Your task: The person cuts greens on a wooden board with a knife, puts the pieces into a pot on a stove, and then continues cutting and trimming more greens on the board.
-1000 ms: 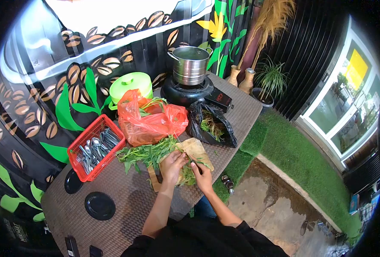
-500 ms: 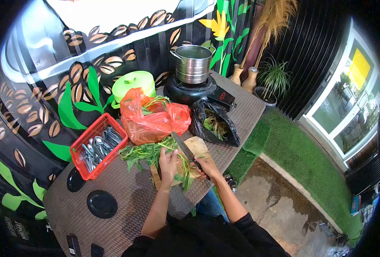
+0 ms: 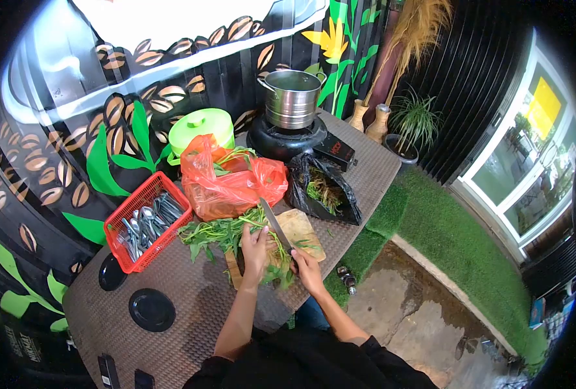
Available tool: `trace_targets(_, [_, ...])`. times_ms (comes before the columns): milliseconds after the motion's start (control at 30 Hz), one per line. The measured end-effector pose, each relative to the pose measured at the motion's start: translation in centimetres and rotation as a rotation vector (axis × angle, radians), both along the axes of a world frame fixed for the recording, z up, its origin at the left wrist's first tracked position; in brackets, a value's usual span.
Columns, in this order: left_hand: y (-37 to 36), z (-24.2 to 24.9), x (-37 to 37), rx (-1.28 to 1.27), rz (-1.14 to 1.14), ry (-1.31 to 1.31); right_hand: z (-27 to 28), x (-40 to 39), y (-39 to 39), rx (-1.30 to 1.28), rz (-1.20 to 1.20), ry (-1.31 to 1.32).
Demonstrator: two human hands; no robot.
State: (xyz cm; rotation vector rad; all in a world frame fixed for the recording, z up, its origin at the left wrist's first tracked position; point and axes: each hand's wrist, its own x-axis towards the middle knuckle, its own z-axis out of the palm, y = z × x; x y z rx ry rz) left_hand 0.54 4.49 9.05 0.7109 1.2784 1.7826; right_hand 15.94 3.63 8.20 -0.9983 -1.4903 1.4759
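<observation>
With our right hand [image 3: 308,269] we grip the knife [image 3: 276,225] near the table's right edge [image 3: 353,240]; our left hand [image 3: 254,251] is at the greens [image 3: 213,233], grasp unclear, so slipping might cut it.

This looks like a café patio used as a kitchen — a mural [image 3: 98,170] of coffee beans [image 3: 77,196] backs the surface [image 3: 191,279], and turf [image 3: 444,220] and concrete [image 3: 392,292] lie past its right edge, with a glass door [image 3: 518,146] beyond. Kitchen things crowd its far half — a pot [image 3: 291,107] on a stove [image 3: 285,141], cutlery [image 3: 146,222] in a basket [image 3: 161,245], a knife [image 3: 275,223], greens [image 3: 218,232] and a board [image 3: 299,228].
</observation>
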Motion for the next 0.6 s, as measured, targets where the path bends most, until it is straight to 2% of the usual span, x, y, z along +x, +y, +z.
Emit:
trace_targets(167, [-0.3, 1.0, 0.1, -0.045, -0.051, -0.11, 0.7, 0.4, 0.4, 0.004, 0.059, 0.081])
trace_targets(300, [0.0, -0.2, -0.1, 0.018, -0.181, -0.27, 0.0, 0.7, 0.8, -0.013, 0.088, 0.081])
trace_targets(367, [-0.1, -0.3, -0.1, 0.026, -0.223, -0.326, -1.6, 0.8, 1.2, 0.161, 0.006, -0.122])
trace_targets(467, [-0.4, 0.1, 0.4, 0.018, -0.224, -0.283, 1.7, 1.1, 0.2, 0.216, -0.035, -0.245])
trace_targets(600, [-0.5, 0.1, 1.1, 0.082, -0.163, -0.307, 0.5, 1.2, 0.9, 0.253, -0.051, -0.296])
